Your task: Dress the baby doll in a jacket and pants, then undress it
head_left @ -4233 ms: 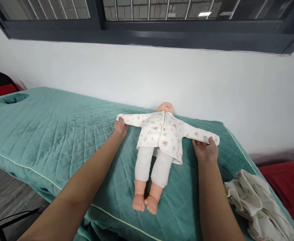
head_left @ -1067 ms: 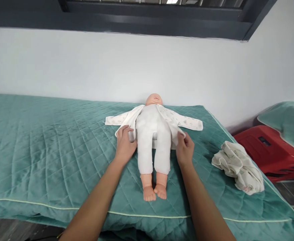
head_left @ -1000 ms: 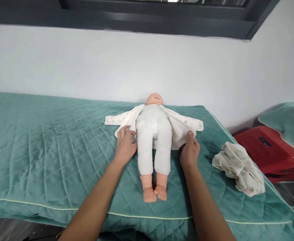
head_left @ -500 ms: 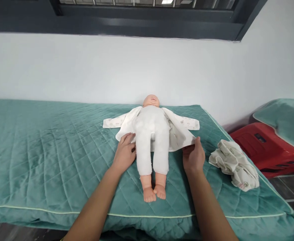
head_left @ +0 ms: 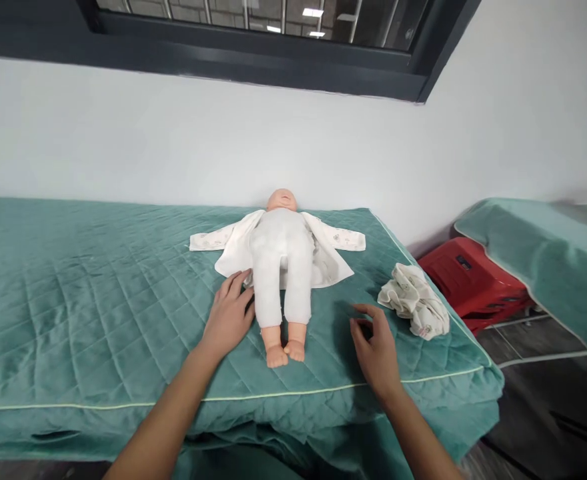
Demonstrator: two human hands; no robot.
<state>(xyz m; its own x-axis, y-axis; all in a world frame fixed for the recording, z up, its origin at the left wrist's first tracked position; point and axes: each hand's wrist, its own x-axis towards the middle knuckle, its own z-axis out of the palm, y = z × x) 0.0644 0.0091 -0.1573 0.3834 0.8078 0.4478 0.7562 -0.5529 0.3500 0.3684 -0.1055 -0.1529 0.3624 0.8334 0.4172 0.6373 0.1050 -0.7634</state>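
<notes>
The doll (head_left: 281,260) lies on its back on the green quilted bed (head_left: 98,280), head toward the wall, with its printed jacket (head_left: 331,257) spread open beneath it. Your left hand (head_left: 227,317) rests loose-fingered against its hip, and your right hand (head_left: 377,350) hovers open and empty (a crumpled cloth (head_left: 413,307) lies just beyond). The doll looks light and soft-bodied, so grip the trunk; the limp jacket is best pinched at a hem.

Doll (head_left: 282,267) lay face-up on bed (head_left: 73,280), jacket (head_left: 331,257) spread open; left hand (head_left: 227,317) rested flat beside its thigh, right hand (head_left: 376,350) empty near crumpled garment (head_left: 413,308).
</notes>
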